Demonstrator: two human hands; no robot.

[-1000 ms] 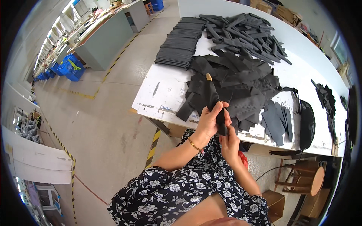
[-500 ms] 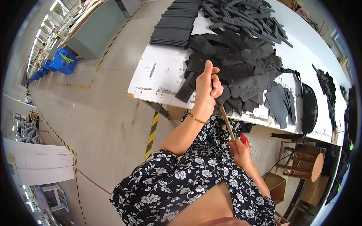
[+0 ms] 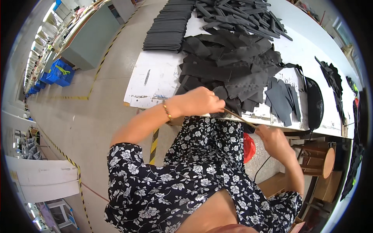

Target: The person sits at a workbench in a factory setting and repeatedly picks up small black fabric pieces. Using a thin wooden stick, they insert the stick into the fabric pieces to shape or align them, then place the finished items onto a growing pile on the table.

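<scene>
My left hand (image 3: 202, 101), with a beaded bracelet on its wrist, is closed at the table's near edge around one end of a thin wooden-coloured stick (image 3: 239, 117). Whether cloth is also between those fingers is hidden. To the right and lower, my right hand (image 3: 274, 143) grips the stick's other end, knuckles up. The stick slants between both hands in front of the table. Just beyond my left hand lies a loose heap of black fabric pieces (image 3: 241, 70).
On the white table (image 3: 143, 83) are a neat stack of dark folded strips (image 3: 167, 29), loose narrow strips (image 3: 237, 15), flat dark pieces (image 3: 279, 101) and a black pouch-like item (image 3: 314, 103). A red plastic bag (image 3: 249, 148) hangs below the edge. A wooden stool (image 3: 328, 162) stands at right.
My left hand has turned from thumb-up to knuckles-up and come lower and nearer. My right hand has risen and moved right. The stick now lies flatter. My head view has shifted slightly.
</scene>
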